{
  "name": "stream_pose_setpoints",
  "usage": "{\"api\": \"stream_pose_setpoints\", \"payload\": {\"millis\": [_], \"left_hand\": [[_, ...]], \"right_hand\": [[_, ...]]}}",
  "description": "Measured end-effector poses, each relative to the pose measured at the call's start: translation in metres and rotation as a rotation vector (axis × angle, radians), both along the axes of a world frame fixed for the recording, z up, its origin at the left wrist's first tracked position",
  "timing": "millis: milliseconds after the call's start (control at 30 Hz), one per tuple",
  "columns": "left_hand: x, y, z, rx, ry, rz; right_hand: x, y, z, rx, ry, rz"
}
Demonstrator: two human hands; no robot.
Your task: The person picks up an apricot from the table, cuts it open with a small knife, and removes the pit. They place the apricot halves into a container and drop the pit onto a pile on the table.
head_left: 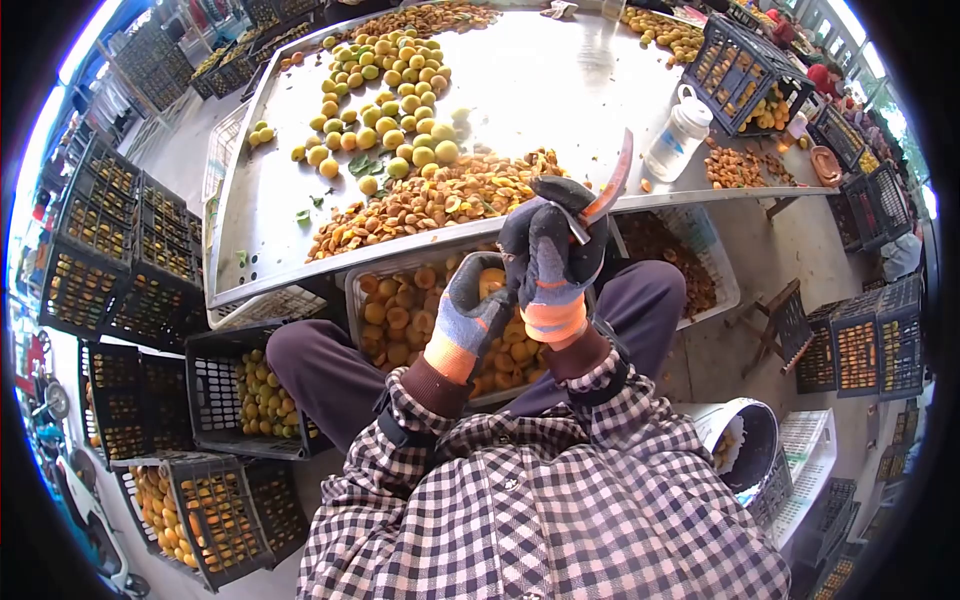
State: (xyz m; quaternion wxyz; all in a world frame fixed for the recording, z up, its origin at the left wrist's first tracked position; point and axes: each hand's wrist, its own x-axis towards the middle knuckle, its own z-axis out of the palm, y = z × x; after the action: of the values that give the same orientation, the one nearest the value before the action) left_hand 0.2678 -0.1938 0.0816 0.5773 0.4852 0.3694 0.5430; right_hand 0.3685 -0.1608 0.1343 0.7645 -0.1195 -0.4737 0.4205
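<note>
My left hand [468, 308], in a grey and orange work glove, is closed around an apricot [491, 281], partly hidden by the fingers. Close beside it, my right hand [552, 255] grips a knife with a curved blade [615, 178] that points up and away from me. Both hands are just in front of the table's near edge. Under them stands a crate [357, 318] of halved apricots [398, 308]. On the metal table [520, 85] lie a heap of brown pits [420, 205] and a spread of whole yellow-green apricots [385, 120].
A white-capped bottle [680, 133] and a tipped black crate [745, 75] stand at the table's right. More crates hold fruit at left, including one [215, 375] by my knee. A bucket [745, 440] stands at my right, and a small stool [780, 325] lies beyond.
</note>
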Motion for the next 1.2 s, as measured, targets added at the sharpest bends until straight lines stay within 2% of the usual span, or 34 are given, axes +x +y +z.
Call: {"api": "stream_pose_setpoints", "payload": {"millis": [167,233,300,367,400,433,500,567,667,767,833,900,967,1000,1033,1100,1167,1200], "left_hand": [[0.003,-0.003,-0.009,0.080,0.006,0.069],[0.005,-0.007,-0.004,0.149,0.072,0.123],[0.010,-0.008,-0.005,0.201,0.099,0.175],[0.014,-0.009,-0.005,0.171,0.140,0.197],[0.014,-0.008,-0.005,0.247,0.273,0.248],[0.016,-0.007,-0.008,0.247,0.271,0.245],[0.016,-0.006,-0.012,0.121,0.111,0.175],[0.014,-0.006,-0.012,0.145,0.198,0.199],[0.012,-0.006,-0.011,0.126,0.169,0.158],[0.012,-0.007,-0.012,0.057,0.070,0.128],[0.007,-0.008,-0.018,0.181,0.204,0.155],[0.010,-0.012,-0.015,0.172,0.204,0.179],[0.014,-0.012,-0.014,0.097,0.031,0.174],[0.014,-0.011,-0.015,0.100,0.029,0.176],[0.014,-0.009,-0.018,0.089,0.048,0.150],[0.013,-0.008,-0.015,0.075,0.067,0.124],[0.009,-0.010,-0.010,0.003,0.129,0.070],[0.008,-0.007,-0.016,0.035,0.143,0.066]], "right_hand": [[0.004,-0.003,-0.014,-0.018,-0.130,-0.029],[0.008,-0.006,-0.012,0.016,-0.331,-0.132],[0.011,-0.007,-0.011,0.010,-0.383,-0.134],[0.010,-0.004,-0.015,0.020,-0.296,-0.145],[0.009,-0.003,-0.015,-0.004,-0.210,-0.085],[0.008,-0.001,-0.014,-0.005,-0.211,-0.087],[0.003,-0.001,-0.004,-0.056,0.005,-0.074],[0.003,0.001,0.003,-0.070,0.021,-0.072],[0.007,0.000,0.010,-0.292,0.178,-0.012],[0.000,-0.002,0.011,-0.341,0.162,-0.057],[-0.003,-0.001,-0.002,-0.147,0.012,-0.063],[0.006,-0.001,-0.012,0.016,-0.279,-0.074],[0.007,-0.003,-0.015,0.032,-0.302,-0.107],[0.006,-0.003,-0.014,0.050,-0.319,-0.137],[0.005,-0.003,-0.011,0.053,-0.319,-0.136],[0.003,-0.003,-0.004,-0.172,0.002,-0.028],[0.002,0.001,-0.002,-0.158,0.032,-0.059],[0.003,0.001,0.001,-0.260,0.084,-0.033]]}}
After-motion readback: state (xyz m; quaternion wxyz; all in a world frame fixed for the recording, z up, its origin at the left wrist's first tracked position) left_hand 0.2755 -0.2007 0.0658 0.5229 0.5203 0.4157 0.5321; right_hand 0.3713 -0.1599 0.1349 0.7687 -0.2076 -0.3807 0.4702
